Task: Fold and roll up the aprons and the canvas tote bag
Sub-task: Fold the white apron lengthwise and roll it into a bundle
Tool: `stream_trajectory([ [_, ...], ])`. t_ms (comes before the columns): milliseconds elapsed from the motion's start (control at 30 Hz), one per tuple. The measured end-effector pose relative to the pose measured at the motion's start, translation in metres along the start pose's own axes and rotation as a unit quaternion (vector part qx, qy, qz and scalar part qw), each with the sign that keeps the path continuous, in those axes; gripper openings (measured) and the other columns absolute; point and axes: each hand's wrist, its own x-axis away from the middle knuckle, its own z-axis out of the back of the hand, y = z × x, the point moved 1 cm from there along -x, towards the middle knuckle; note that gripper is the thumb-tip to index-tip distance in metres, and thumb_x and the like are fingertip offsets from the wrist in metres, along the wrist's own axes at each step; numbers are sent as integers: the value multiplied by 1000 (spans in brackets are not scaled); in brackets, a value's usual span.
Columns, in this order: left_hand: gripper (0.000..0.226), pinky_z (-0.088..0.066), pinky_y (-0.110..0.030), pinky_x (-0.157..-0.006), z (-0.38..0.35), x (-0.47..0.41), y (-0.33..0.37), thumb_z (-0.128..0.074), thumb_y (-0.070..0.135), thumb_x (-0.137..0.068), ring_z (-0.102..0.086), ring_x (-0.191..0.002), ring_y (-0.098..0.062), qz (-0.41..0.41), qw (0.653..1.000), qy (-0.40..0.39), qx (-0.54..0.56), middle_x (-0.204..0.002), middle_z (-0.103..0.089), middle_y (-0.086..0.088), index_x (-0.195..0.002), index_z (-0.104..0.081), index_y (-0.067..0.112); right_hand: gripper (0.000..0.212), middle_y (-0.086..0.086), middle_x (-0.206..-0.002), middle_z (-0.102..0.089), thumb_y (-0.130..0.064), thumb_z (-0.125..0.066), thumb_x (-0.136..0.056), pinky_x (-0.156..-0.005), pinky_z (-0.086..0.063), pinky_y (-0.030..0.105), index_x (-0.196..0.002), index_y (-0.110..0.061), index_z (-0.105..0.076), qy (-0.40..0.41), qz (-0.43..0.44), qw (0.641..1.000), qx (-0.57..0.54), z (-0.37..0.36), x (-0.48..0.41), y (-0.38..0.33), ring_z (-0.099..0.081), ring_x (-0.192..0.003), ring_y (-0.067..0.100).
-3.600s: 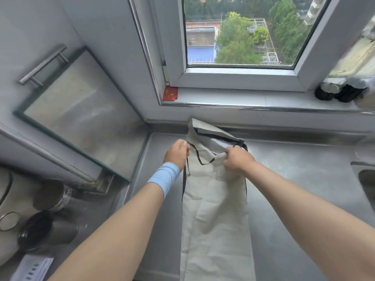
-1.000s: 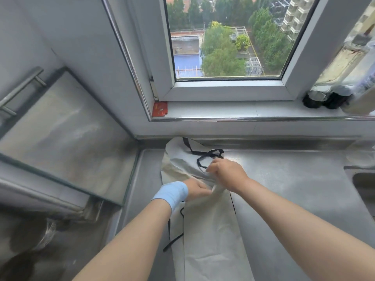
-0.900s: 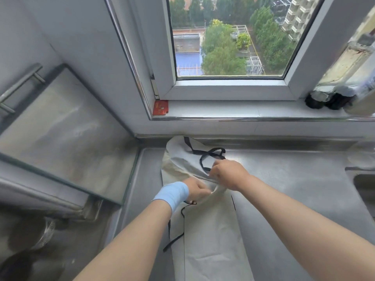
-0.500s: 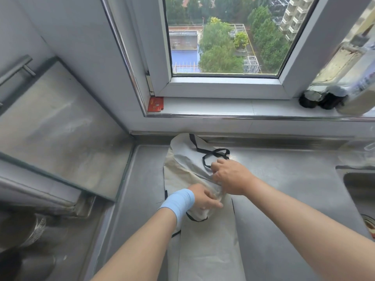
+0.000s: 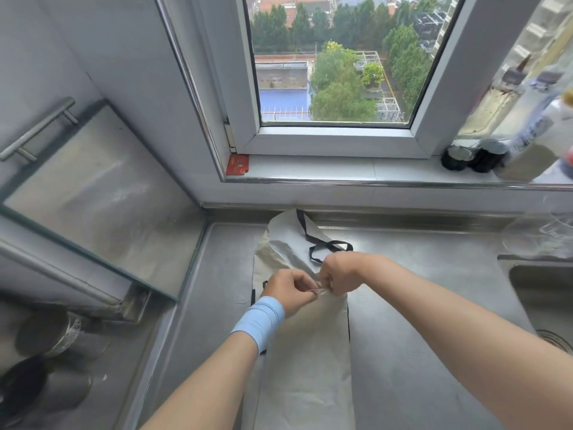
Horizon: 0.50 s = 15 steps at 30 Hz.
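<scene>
A white-framed window point(image 5: 335, 63) fills the top of the view, looking out on trees and rooftops; below it a stainless steel tabletop point(image 5: 434, 305) runs from left to right, with the rim of a sink point(image 5: 542, 293) at the far right edge; to the left a slanted metal panel point(image 5: 99, 193) with a bar handle leans away from the tabletop; a long beige apron point(image 5: 307, 367), folded into a narrow strip, lies flat on the tabletop, running from the near edge of the view up to the back wall under the windowsill point(image 5: 341, 169); its far end is turned over in a rounded flap, and its black straps point(image 5: 322, 246) lie looped on that flap; two bare forearms reach in from below and meet over the middle of the strip; the left hand point(image 5: 288, 293), with a pale blue wristband point(image 5: 259, 321), and the right hand point(image 5: 341, 274) sit knuckle to knuckle, just beside each other; the fingers point(image 5: 305, 282) of the left hand are curled and pinch a small raised fold of the cloth against the thumb; the right hand's fingers point(image 5: 330, 282) are curled too, clamped on the same fold from the other side, just below the strap loop; bottles point(image 5: 496, 119) stand on the right end of the windowsill; a small red card point(image 5: 238, 164) sits at its left corner
</scene>
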Motion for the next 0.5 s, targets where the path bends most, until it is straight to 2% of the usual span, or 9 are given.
stream_trajectory([
  [67,9,-50,-21,-59,-1,4,1,-75,22,-65,-56,-56,-5,7,1000,-13,4,-60,-64,14,-71,-71,27,24,-11,-74,-59,-16,-59,-75,-56,-40,23,-90,-29,-73,68,2,998,12,6,6,3,-57,-74,16],
  [133,13,-55,-27,-63,-2,6,4,-73,20,-64,-57,-57,-9,15,1000,-19,11,-63,-64,11,-74,-68,27,23,-12,-79,-61,-21,-56,-77,-57,-37,24,-89,-34,-71,197,1,980,31,5,10,7,-58,-76,16],
  [200,21,-55,-24,-67,-2,3,9,-70,17,-66,-56,-60,-8,18,1000,-13,8,-67,-61,11,-83,-65,29,19,-9,-86,-64,-20,-56,-80,-58,-34,25,-87,-32,-69,344,30,939,14,-10,11,8,-63,-79,20],
  [267,31,-47,-18,-55,-2,1,17,-67,11,-72,-51,-59,-9,27,999,-44,-6,-71,-55,7,-96,-63,30,20,-8,-93,-62,-14,-58,-82,-59,-37,27,-94,-28,-65,438,39,895,-80,-37,12,8,-62,-82,20],
  [333,37,-41,-17,-51,-2,-4,20,-66,6,-75,-47,-57,-9,30,995,-91,-16,-71,-50,7,-103,-61,30,36,-9,-109,-56,-15,-59,-82,-70,-46,31,-116,-26,-55,442,-53,861,-246,-60,13,11,-57,-96,13],
  [400,41,-41,-17,-54,-3,-9,21,-66,4,-75,-46,-58,-8,31,993,-113,-29,-70,-47,7,-106,-62,31,50,-6,-119,-53,-22,-60,-81,-84,-48,33,-129,-24,-45,339,-187,821,-419,-84,6,19,-56,-105,15],
  [467,43,-41,-18,-57,-4,-16,20,-66,3,-76,-47,-60,-6,38,990,-132,-31,-71,-48,8,-109,-61,30,56,1,-120,-59,-23,-62,-80,-84,-52,33,-133,-22,-45,228,-223,757,-570,-101,-7,23,-62,-99,20],
  [500,43,-41,-18,-58,-4,-19,21,-65,3,-77,-47,-63,-6,46,987,-149,-34,-73,-49,9,-110,-61,29,53,3,-117,-63,-20,-64,-80,-78,-54,32,-131,-22,-49,206,-215,732,-612,-105,-11,24,-64,-91,20],
])
